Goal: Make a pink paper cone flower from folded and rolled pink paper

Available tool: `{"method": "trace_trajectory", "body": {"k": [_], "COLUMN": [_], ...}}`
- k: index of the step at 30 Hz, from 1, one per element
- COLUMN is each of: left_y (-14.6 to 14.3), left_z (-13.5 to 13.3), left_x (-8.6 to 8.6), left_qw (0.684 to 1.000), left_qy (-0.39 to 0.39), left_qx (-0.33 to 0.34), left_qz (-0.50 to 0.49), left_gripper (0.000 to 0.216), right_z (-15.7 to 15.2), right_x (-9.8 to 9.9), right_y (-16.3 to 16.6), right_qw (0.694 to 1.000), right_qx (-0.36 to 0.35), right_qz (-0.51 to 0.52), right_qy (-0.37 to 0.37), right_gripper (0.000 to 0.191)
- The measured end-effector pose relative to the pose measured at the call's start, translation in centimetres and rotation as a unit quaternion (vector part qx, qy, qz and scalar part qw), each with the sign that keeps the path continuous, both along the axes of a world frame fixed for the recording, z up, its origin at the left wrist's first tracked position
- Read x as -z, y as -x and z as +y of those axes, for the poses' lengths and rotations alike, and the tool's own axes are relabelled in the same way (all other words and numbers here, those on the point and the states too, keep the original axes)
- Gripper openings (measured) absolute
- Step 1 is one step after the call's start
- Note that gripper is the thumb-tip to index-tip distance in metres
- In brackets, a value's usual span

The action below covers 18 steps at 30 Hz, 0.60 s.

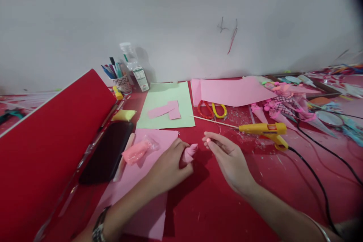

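My left hand (170, 166) is wrapped round a small pink craft ice-cream cone (190, 153); its swirled, pointed top sticks out between thumb and fingers, and the rest is hidden in the hand. My right hand (228, 159) pinches a tiny coral-pink clay ball (208, 140) between thumb and fingertips, a short way to the right of the swirl and apart from it. Left of my left hand, a clear bag of coral clay (137, 152) lies on a pink paper sheet (150, 196). A yellow hot glue gun (263, 129) lies beyond my right hand, its nozzle pointing left.
Red-handled (204, 109) and yellow-handled scissors (219, 110) lie partly under pink sheets (235, 90). Pink paper cones (279, 111) are piled at right. A black phone (107, 153), yellow packet (124, 115) and pen cup (122, 84) stand or lie left. Black cables (312, 172) cross the right side.
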<state>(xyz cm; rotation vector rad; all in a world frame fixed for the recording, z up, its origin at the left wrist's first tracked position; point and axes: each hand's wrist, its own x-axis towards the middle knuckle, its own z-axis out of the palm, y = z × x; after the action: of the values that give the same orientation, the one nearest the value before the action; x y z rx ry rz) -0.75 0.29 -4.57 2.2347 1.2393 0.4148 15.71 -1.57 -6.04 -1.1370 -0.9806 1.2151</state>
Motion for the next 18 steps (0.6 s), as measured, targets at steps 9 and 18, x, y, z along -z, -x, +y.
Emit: {"method": "trace_trajectory", "body": {"k": [9,18], "left_y": [0.8,0.6], "left_z": [-2.2,-2.3], "left_x": [-0.6,-0.1], "left_qw": [0.993,0.99], "left_qy": [0.106,0.136], "left_qx": [-0.003,0.029], "left_qz": [-0.046,-0.03], "left_gripper": [0.012,0.017], "right_z": [-0.8,-1.3], "right_x": [-1.3,-1.2], "right_y": [0.4,0.2], "right_qw": [0.989,0.978], "right_qx": [-0.083,-0.09], "right_qz": [-0.107,-0.162], "right_qy": [-0.066,-0.098], "right_gripper": [0.017,0.016]}}
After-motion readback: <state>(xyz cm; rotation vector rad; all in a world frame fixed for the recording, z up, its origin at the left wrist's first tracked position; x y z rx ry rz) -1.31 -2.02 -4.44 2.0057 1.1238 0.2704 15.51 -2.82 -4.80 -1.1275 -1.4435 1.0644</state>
